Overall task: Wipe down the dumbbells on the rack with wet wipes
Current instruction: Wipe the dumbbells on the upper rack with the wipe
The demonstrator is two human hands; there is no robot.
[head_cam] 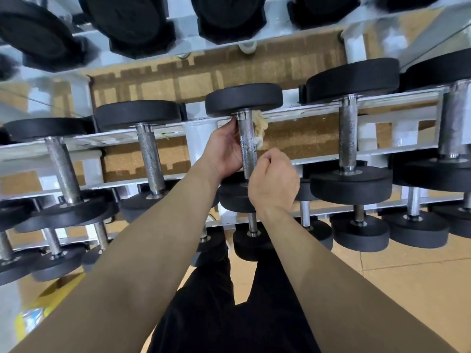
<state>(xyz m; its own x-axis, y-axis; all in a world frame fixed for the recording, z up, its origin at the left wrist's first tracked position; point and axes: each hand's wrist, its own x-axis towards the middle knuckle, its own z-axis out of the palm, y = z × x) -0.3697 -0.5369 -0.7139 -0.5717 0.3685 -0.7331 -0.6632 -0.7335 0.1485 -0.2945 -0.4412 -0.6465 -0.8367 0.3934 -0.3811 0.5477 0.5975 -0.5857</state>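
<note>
A black dumbbell (pixel 244 99) with a knurled steel handle lies across the middle tier of the white rack (pixel 318 110). A crumpled, dirty wet wipe (pixel 259 124) is wrapped behind the handle, showing on its right side. My left hand (pixel 224 151) reaches in from the left, its fingers against the handle near the top collar. My right hand (pixel 274 179) is curled beside the lower handle and pinches the wipe's lower end. Where the left fingertips end behind the handle is hidden.
More black dumbbells fill the rack on both sides, such as one at left (pixel 137 115) and one at right (pixel 351 77), plus tiers above and below. A yellow wipes pack (pixel 38 314) lies on the floor at lower left. My black trouser legs stand below.
</note>
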